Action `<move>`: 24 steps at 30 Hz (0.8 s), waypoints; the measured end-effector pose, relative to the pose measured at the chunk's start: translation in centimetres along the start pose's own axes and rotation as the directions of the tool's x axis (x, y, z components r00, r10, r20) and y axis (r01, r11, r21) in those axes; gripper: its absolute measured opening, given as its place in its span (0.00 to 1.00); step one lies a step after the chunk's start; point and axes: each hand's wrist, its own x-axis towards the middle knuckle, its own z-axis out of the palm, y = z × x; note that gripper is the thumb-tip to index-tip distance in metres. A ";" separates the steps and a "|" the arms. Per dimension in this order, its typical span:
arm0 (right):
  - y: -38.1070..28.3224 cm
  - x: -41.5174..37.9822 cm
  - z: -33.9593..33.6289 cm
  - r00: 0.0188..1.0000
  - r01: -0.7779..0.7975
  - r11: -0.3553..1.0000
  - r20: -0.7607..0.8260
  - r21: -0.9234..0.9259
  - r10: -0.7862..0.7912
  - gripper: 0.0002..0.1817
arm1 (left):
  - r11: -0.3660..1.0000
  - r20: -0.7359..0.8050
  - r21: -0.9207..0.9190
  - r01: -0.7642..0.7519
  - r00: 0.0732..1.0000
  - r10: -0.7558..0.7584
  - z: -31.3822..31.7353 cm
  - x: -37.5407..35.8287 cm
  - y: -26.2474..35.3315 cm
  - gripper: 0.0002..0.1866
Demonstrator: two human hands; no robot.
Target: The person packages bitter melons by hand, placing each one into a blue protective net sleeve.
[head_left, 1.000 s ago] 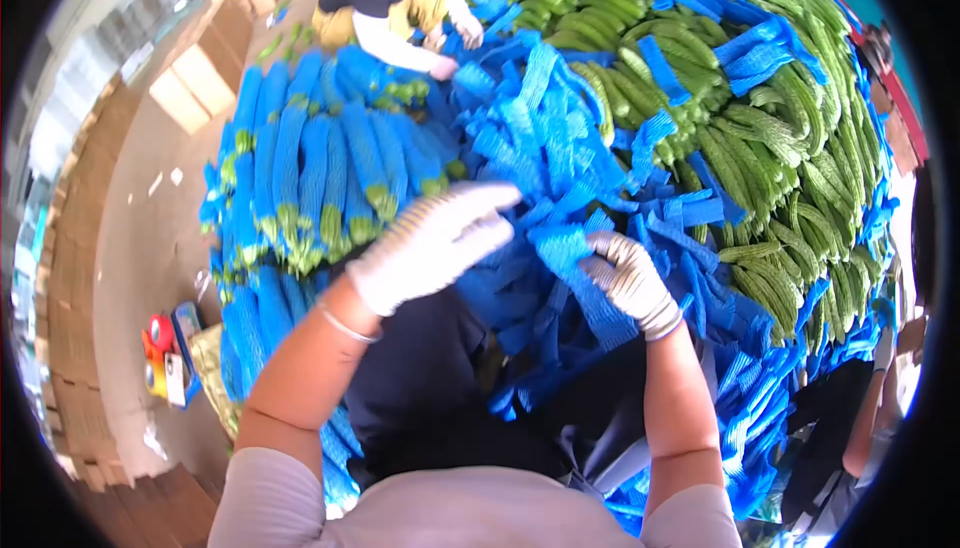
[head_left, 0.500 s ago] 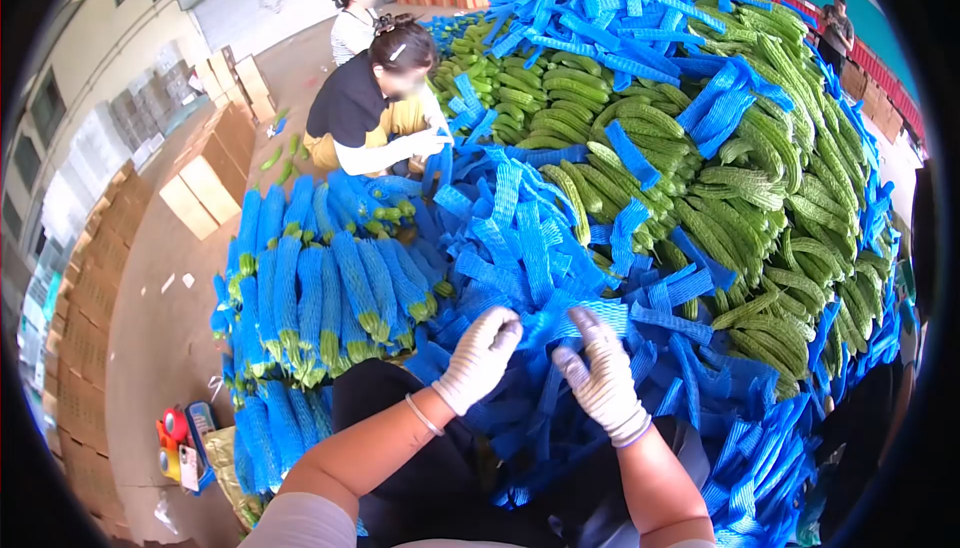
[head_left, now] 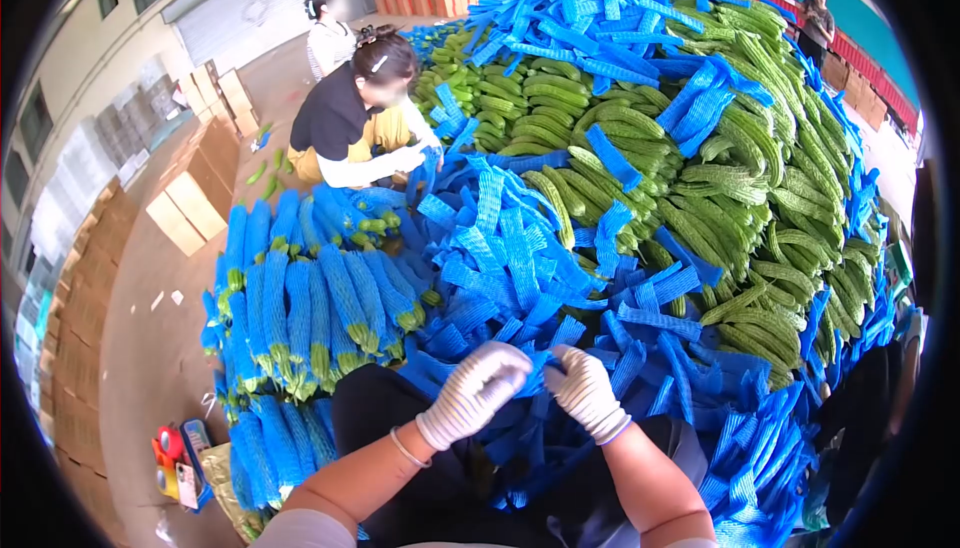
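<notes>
My gloved left hand (head_left: 478,393) and my gloved right hand (head_left: 587,395) are close together over my lap, fingers curled in. Between their fingertips is a piece of blue foam net sleeve (head_left: 540,372), pinched from both sides; much of it blends with the sleeves behind. A loose heap of blue net sleeves (head_left: 515,258) lies just beyond my hands. Left of it, bitter melons in blue sleeves (head_left: 290,313) are stacked in rows with green ends showing. Bare green bitter melons (head_left: 740,198) form a large pile at the right and back.
Across the sleeve heap, a co-worker (head_left: 350,118) bends over with hands at the sleeves. Other people stand farther back. Cardboard boxes (head_left: 200,183) stand on the floor at left. A tape dispenser (head_left: 170,443) and a phone (head_left: 187,486) lie at lower left.
Both hands have moved lower and nearer my body. My right hand's fingers, spread before, have closed in toward the left hand. The view has shifted slightly.
</notes>
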 end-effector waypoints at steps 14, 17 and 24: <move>-1.7 -0.4 1.7 0.908 0.337 0.894 -0.148 -0.294 -0.391 0.07 | 0.697 0.132 0.702 0.145 0.936 -0.327 0.7 -0.4 -3.9 0.13; -1.7 -0.6 2.2 0.942 0.299 0.898 -0.050 -0.322 -0.331 0.08 | 0.936 -0.081 -0.201 0.287 0.948 -0.308 0.3 0.1 -4.7 0.12; -0.6 -0.5 3.3 0.968 0.188 0.940 -0.217 0.286 -0.128 0.06 | 0.847 -0.144 -0.408 0.341 0.892 -0.429 1.2 -1.0 -5.6 0.12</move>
